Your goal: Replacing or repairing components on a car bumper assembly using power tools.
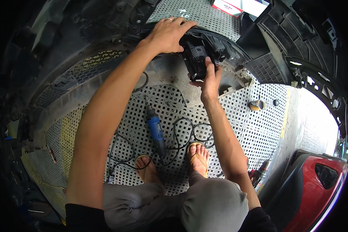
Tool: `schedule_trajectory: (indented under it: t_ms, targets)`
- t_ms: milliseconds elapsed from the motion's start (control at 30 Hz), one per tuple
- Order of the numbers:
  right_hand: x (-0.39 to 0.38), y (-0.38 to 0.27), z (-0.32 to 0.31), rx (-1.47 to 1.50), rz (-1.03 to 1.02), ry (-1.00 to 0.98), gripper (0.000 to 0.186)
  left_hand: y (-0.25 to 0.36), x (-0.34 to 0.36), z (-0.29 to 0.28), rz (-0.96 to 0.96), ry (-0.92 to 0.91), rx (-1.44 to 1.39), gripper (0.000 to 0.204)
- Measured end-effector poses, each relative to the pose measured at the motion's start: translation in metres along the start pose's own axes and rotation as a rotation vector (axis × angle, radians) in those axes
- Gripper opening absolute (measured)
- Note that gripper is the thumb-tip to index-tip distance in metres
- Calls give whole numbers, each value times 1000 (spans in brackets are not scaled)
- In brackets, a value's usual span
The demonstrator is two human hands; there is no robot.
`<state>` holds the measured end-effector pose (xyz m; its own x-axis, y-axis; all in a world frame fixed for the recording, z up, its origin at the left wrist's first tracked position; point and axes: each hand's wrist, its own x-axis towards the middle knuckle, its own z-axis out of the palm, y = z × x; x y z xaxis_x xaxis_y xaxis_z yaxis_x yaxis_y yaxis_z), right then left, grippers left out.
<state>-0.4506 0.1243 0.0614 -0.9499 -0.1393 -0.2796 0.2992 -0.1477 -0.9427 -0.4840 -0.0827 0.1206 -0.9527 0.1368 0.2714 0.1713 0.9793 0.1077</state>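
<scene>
A large black car bumper (139, 29) curves across the upper half, its inner side toward me. My left hand (168, 34) grips its upper edge, with the fingers laid over the rim and the thumb on my side. Just right of that thumb is a black ribbed plastic housing (197, 62), tilted inside the bumper's hollow. My right hand (210, 79) has hold of its lower end, thumb on the ribbed face and fingers beneath. Whether the housing is fastened to the bumper I cannot tell.
A blue-and-black corded power tool (155, 129) lies on the perforated floor, its black cable (178, 135) looping near my feet. A small open can (257, 105) and a black cap (275, 103) stand to the right. A red drill (259, 174) and red car part (323, 185) are at lower right.
</scene>
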Motion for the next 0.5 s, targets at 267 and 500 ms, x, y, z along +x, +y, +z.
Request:
schedule_trajectory:
  t_ms: [267, 500]
  targets:
    - [32, 22, -21, 13, -132, 2, 71, 14, 7, -18, -35, -73, -13, 97]
    - [24, 6, -12, 56, -293, -107, 69, 10, 3, -23, -39, -71, 34, 100]
